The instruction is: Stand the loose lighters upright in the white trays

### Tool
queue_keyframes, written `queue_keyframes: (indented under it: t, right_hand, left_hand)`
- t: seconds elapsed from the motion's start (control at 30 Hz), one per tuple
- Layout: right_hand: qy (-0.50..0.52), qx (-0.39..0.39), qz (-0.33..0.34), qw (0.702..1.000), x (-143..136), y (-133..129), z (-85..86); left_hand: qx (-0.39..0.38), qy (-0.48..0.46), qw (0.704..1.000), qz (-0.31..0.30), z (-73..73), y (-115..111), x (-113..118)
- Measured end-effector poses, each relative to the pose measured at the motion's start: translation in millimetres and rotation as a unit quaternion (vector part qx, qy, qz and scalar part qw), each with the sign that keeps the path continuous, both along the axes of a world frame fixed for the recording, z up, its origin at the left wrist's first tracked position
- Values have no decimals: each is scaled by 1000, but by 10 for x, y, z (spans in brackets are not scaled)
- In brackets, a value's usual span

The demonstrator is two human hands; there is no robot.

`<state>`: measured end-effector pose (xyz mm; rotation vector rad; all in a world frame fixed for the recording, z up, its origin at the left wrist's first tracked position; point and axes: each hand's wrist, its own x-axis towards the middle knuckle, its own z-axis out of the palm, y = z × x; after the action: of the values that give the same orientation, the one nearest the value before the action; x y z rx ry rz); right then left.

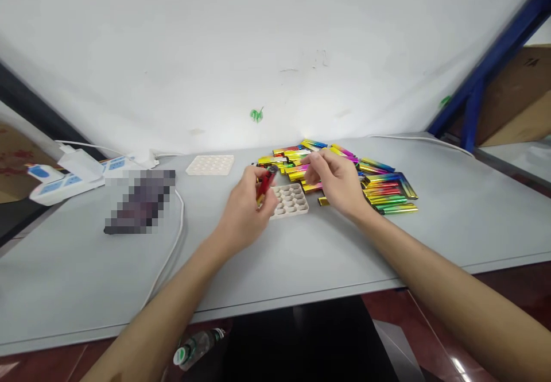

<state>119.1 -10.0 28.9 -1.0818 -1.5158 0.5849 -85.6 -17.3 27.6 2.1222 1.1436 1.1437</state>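
The left hand (245, 212) is gripping a red metallic tube (266, 183) at the left end of the near multi-cell tray (293, 200), whose visible cells are showing unfilled. The right hand (338, 182) is hovering among many loose multicoloured tubes (390, 192); whether it is gripping any cannot be determined.

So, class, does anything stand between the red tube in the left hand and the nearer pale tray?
Only the left hand: gripping the red tube, it hides the left side of the pale tray. Nothing else visible intervenes; the right hand is farther right.
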Motion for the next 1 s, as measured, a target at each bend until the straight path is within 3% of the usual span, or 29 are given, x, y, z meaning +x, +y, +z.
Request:
queue_keyframes:
  t: [0.13, 0.3, 0.57, 0.77, 1.0]
  right_hand:
    - [-107, 13, -116, 987, 119, 152, -93]
    - [-159, 11, -134, 978, 141, 227, -167]
    - [-167, -17, -125, 978, 100, 187, -147]
    - [-165, -8, -119, 979, 93, 186, -163]
    - [-166, -13, -113, 980, 88, 188, -169]
  left_hand:
    - [-126, -122, 985, 6, 72, -2, -37]
    - [-174, -260, 950, -20, 157, 26, -101]
    - [-210, -309, 926, 45, 194, 68, -74]
    - [-219, -364, 905, 28, 276, 50, -55]
    - [-222, -353, 909, 33, 260, 52, -67]
